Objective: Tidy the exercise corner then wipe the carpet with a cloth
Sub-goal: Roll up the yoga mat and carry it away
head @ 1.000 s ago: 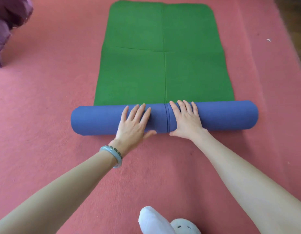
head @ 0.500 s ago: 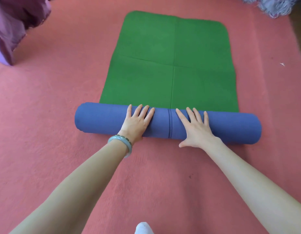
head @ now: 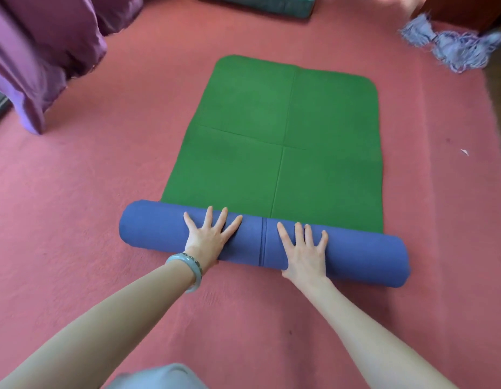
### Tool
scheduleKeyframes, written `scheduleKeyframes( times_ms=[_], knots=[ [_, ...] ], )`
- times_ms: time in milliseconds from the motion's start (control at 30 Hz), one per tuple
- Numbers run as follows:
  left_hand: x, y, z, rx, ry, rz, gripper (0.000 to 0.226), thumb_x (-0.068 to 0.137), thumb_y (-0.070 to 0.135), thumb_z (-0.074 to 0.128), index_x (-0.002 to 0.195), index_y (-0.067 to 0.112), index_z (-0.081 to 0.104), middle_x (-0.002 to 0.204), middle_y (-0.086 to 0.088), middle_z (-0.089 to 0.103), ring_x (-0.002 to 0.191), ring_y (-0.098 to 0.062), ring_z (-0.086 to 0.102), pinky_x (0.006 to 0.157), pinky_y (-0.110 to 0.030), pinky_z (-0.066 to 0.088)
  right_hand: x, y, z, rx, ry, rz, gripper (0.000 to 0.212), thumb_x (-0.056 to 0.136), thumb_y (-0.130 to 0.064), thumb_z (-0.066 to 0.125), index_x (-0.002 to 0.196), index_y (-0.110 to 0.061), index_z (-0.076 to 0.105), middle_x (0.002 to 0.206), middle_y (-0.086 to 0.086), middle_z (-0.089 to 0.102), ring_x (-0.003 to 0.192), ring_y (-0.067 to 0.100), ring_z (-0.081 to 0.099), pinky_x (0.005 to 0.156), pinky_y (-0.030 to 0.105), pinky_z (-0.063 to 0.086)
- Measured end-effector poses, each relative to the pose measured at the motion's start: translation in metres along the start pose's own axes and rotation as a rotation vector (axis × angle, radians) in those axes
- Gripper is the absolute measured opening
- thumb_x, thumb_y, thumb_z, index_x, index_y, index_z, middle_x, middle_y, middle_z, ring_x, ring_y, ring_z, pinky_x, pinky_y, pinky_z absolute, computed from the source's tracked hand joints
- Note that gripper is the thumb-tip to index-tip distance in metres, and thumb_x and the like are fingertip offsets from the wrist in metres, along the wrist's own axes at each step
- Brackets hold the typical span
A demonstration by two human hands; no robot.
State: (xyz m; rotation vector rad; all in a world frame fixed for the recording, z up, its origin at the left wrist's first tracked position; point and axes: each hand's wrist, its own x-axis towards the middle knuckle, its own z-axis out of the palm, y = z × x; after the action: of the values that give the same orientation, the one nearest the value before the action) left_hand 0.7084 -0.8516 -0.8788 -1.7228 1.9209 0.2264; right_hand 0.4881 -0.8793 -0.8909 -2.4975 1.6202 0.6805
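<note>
Pink carpet (head: 75,220) bears half-rolled mat (head: 271,136) under both flat hands.

I see the yoga mat (head: 274,141) half rolled on the pink carpet (head: 103,178): its near part is a thick blue roll lying across, slightly askew. The far part lies flat, green face up, with crossing creases.

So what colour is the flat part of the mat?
Green, with thin crossing lines; the flat part of the mat shows clearly in the head view.
</note>
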Motion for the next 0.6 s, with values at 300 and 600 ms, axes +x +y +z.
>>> scheduleKeyframes(
  times_ms=[300, 600],
  knots=[
    [0.009, -0.018, -0.006, 0.182, 0.036, 0.192, 0.111, 0.062, 0.044, 0.08, 0.146, 0.016, 0.013, 0.139, -0.021, 0.046, 0.116, -0.047, 0.051, 0.085, -0.071, 0.039, 0.004, 0.008, -0.011, 0.04, -0.002, -0.025, 0.133, 0.033, -0.067, 0.081, 0.146, -0.026, 0.024, 0.131, 0.02, 0.044, 0.117, 0.035, 0.043, 0.096, 0.059, 0.022],
    [0.014, -0.012, 0.011, 0.136, 0.03, 0.202, 0.129, 0.039, 0.034, 0.085, 0.143, 0.004, 0.015, 0.133, -0.03, 0.049, 0.114, -0.054, 0.05, 0.084, -0.068, 0.04, 0.017, 0.023, -0.01, -0.005, -0.018, -0.134, 0.127, 0.032, -0.074, 0.074, 0.14, -0.021, 0.03, 0.131, 0.023, 0.049, 0.124, 0.035, 0.047, 0.103, 0.059, 0.031]
  ],
)
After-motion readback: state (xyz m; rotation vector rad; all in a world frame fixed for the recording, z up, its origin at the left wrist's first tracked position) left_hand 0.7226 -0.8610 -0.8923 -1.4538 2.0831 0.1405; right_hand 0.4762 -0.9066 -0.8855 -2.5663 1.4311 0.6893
